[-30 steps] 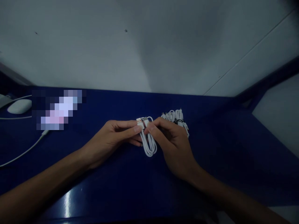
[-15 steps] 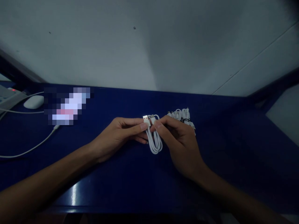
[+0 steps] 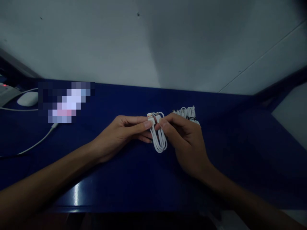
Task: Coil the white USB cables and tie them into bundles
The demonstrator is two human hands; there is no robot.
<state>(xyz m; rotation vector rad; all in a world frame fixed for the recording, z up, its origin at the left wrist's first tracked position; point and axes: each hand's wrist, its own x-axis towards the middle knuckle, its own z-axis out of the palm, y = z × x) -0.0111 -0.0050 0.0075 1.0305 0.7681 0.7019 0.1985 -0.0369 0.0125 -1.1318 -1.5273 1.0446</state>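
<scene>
A white USB cable, coiled into a long loop, is held between both hands above the blue table. My left hand pinches it at the USB-A plug, thumb on top and fingers beneath. My right hand grips the coil at its other plug with thumb and index finger. Both plugs point away from me, side by side, and the loops hang toward me. Behind my right hand lie several coiled white cables with black ties, partly hidden by that hand.
The blue table runs up to a grey-white wall. At the left lie a blurred-out lit screen with a white cord plugged in, a white rounded object and a power strip with a red light.
The view has tilted slightly, so most of the scene sits a little higher. Both hands keep their hold on the cable, with hardly any movement between them.
</scene>
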